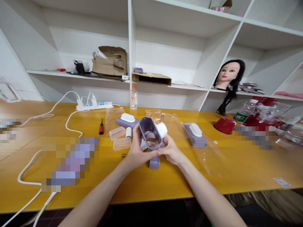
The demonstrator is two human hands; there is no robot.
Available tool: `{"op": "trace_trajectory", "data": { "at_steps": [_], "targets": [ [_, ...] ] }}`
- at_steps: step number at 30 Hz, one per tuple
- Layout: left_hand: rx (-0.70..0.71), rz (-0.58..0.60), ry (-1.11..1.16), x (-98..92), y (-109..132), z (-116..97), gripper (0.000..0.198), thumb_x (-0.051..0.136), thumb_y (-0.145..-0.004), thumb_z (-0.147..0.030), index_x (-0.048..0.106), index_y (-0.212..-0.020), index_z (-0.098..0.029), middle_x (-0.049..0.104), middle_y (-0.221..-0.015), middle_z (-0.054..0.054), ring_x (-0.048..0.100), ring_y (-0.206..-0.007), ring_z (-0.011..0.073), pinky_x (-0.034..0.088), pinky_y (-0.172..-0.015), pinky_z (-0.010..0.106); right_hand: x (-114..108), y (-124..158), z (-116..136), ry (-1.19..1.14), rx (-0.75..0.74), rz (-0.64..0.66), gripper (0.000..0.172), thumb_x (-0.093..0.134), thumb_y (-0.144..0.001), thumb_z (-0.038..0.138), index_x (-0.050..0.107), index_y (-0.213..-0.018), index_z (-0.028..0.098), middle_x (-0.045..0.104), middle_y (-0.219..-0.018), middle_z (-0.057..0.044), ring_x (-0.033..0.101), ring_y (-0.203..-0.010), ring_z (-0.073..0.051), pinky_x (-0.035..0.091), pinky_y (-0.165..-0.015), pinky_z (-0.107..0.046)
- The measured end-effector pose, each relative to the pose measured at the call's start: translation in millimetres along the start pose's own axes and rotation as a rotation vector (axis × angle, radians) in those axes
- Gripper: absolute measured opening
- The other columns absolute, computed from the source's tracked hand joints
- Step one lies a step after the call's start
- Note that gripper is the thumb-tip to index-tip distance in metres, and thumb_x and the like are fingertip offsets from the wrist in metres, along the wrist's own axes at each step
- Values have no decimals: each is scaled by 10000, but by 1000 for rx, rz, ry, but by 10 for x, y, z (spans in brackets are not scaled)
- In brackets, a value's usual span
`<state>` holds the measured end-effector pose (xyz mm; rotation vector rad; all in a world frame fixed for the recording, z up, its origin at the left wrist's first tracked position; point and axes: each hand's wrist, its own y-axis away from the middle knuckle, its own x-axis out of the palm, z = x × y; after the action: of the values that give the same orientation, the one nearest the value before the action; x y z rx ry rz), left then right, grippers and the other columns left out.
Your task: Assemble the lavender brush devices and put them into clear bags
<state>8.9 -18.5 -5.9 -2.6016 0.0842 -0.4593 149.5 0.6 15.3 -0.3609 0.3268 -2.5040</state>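
Hands: left hand (136, 149) gripping the purple housing (147, 123) from its left side, right hand (170, 149) pinching its lower right edge
Purple housing: held over the worktop (241, 167), hollow end facing the camera
White round part (162, 129): just beside the housing, by the right fingers; whether attached, cannot tell
Screwdriver (101, 127): lying left of the clear trays (121, 143)

Left hand (136, 148) and right hand (170, 150): bare, slim-fingered; thumb visible on each, other fingers partly concealed. Left forearm (100, 192) and right forearm (207, 189): bare, smooth in outline, broadest at the lower edge of the view, tapering evenly to narrow, bare wrists. Fingernails: too small to determine.
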Motion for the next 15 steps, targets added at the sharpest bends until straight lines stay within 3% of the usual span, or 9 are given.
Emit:
{"op": "trace_trajectory", "data": {
  "at_steps": [3, 6, 8, 10, 12, 15],
  "targets": [
    [140, 15, -71, 55, 33, -16, 1003, 827, -446, -243, 325, -1315, -239, 365, -1378, 148, 377, -1247, 329, 356, -995, 433, -21, 12, 33, -62, 59, 91, 702, 845, -447, 324, 580, -1087, 210, 638, -1074, -80, 606, -994, -257, 452, -913, -436],
    [182, 57, -4, 56, 21, -84, 999, 827, -431, -370, 359, -1304, -239, 380, -1371, 138, 346, -1264, 344, 334, -1012, 429, -34, 2, 24, -41, 30, 80, 737, 847, -447, 292, 562, -1123, 223, 614, -1132, -83, 581, -1048, -266, 456, -909, -434],
    [149, 82, 127, 21, -23, -169, 904, 745, -495, -539, 410, -1278, -235, 424, -1347, 118, 341, -1269, 336, 330, -1018, 415, -75, -16, 5, 27, -40, 2, 773, 839, -462, 217, 526, -1169, 247, 570, -1208, -69, 533, -1121, -251, 447, -928, -401],
    [24, 72, 256, -35, -88, -260, 727, 597, -627, -609, 476, -1229, -219, 481, -1305, 101, 402, -1229, 312, 371, -987, 396, -136, -30, -5, 128, -102, -97, 871, 829, -467, 159, 454, -1245, 271, 510, -1286, -59, 480, -1180, -235, 425, -955, -373],
    [-160, 7, 266, -103, -157, -324, 543, 589, -684, -421, 521, -1182, -216, 562, -1218, 71, 532, -1090, 270, 455, -890, 367, -194, -33, -1, 247, -111, -166, 953, 824, -473, 150, 380, -1308, 269, 463, -1331, -70, 447, -1207, -234, 407, -971, -367],
    [-393, -70, 206, -195, -226, -334, 586, 600, -612, -139, 520, -1177, -270, 633, -1106, 0, 627, -882, 188, 510, -788, 323, -238, -21, 23, 393, -111, -220, 974, 822, -494, 187, 341, -1338, 243, 433, -1349, -93, 419, -1229, -244, 369, -1001, -372]
  ]
}}
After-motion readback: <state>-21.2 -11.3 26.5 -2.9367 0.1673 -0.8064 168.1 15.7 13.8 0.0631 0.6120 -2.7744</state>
